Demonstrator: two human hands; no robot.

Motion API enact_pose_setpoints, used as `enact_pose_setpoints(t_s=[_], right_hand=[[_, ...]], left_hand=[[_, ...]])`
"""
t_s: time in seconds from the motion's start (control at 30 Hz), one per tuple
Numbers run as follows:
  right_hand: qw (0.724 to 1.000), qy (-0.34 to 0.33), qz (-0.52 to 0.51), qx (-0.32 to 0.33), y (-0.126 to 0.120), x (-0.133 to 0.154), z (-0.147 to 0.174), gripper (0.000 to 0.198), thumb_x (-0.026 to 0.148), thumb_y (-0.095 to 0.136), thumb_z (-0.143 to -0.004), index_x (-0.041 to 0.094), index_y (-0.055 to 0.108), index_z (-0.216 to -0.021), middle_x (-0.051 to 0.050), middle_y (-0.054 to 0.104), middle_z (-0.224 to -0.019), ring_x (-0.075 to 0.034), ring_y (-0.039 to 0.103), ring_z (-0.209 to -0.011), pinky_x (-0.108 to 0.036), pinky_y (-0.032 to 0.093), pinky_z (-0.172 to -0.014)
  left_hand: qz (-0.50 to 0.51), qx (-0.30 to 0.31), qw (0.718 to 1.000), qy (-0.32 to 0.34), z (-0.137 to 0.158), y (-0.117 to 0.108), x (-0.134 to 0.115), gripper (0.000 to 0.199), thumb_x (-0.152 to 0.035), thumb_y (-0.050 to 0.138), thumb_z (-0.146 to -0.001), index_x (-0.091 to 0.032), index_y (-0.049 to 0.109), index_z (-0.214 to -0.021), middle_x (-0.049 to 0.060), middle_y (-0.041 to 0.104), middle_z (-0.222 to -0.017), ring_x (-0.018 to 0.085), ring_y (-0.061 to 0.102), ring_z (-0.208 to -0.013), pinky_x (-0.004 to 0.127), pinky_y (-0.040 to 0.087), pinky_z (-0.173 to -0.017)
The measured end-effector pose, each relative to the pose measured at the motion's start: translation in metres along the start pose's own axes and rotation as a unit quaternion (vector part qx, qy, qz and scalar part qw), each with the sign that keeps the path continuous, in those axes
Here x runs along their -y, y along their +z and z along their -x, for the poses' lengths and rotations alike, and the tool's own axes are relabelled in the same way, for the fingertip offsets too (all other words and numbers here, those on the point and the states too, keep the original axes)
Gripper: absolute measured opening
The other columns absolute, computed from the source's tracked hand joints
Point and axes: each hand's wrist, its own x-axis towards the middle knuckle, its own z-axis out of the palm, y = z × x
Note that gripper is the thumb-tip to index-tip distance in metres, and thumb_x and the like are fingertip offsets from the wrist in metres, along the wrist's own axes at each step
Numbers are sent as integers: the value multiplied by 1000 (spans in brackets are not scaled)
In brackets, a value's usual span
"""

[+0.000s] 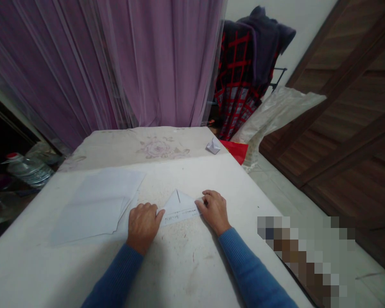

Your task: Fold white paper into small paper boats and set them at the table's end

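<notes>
A sheet of white paper, folded to a peak at its far side with a strip of handwriting along the near edge, lies on the table in front of me. My left hand grips its left corner, thumb on top and fingers curled. At the opposite corner, my right hand pinches the paper between thumb and curled fingers. A dark line runs down from the peak. The undersides of both hands are hidden.
A stack of white sheets lies on the left of the table. A small folded paper piece sits near the far right edge. Beyond stand a purple curtain, draped clothes and a plastic bag; a water bottle is at left.
</notes>
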Motion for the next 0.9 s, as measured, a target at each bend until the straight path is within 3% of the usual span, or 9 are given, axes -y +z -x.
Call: enact_pose_setpoints(t_s=[0.47, 0.9], right_hand=[[1000, 11, -17, 1, -1, 0, -1, 19, 28, 60, -83, 21, 61, -66, -7, 69, -106, -23, 59, -103, -36, 39, -90], [999, 13, -30, 3, 1, -5, -1, 5, 26, 61, -81, 21, 61, -80, -4, 68, -98, -20, 58, -98, -32, 37, -87]], left_hand=[[5, 14, 1000, -1, -1, -2, 1, 33, -42, 45, -96, -19, 63, -79, 7, 66, -85, 25, 58, -87, 36, 33, -74], [16, 35, 999, -4, -1, -3, 3, 33, -43, 45, -96, -20, 63, -80, 6, 65, -86, 25, 57, -89, 36, 32, -76]])
